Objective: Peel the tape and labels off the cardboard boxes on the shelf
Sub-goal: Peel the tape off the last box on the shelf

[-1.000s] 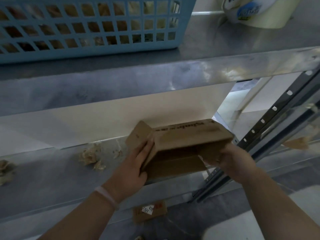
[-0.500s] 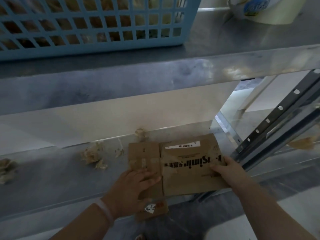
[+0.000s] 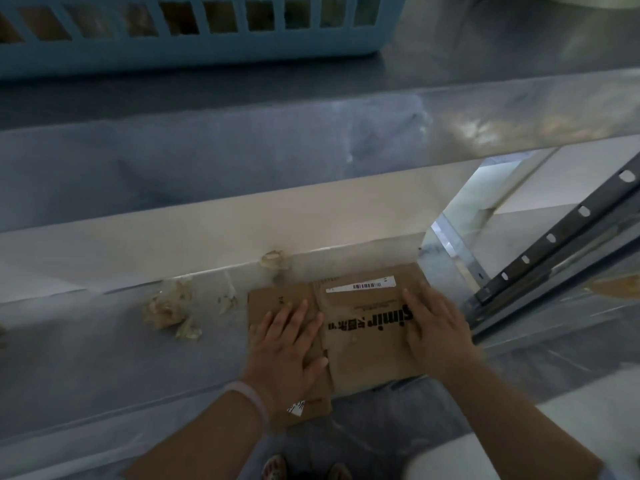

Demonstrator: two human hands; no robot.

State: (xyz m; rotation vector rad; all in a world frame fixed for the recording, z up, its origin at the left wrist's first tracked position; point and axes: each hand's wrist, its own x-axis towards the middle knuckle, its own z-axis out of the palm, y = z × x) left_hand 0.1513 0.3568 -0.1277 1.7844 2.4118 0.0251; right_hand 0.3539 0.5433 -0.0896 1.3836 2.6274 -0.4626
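Both hands, left (image 3: 287, 344) and right (image 3: 436, 327), are pressing flat, fingers spread, on a flattened cardboard box (image 3: 363, 341) lying on the metal shelf (image 3: 104, 368). A white barcode label (image 3: 360, 285) is showing near its far edge.

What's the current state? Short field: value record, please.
box: flattened cardboard box lying flat on the lower shelf
left: left hand flat, pressing the box's left flap
right: right hand flat, pressing the box's right side
label: white barcode label on the box's far edge, not yet peeled
scraps: crumpled tape scraps left of the box
above: blue basket on the upper shelf
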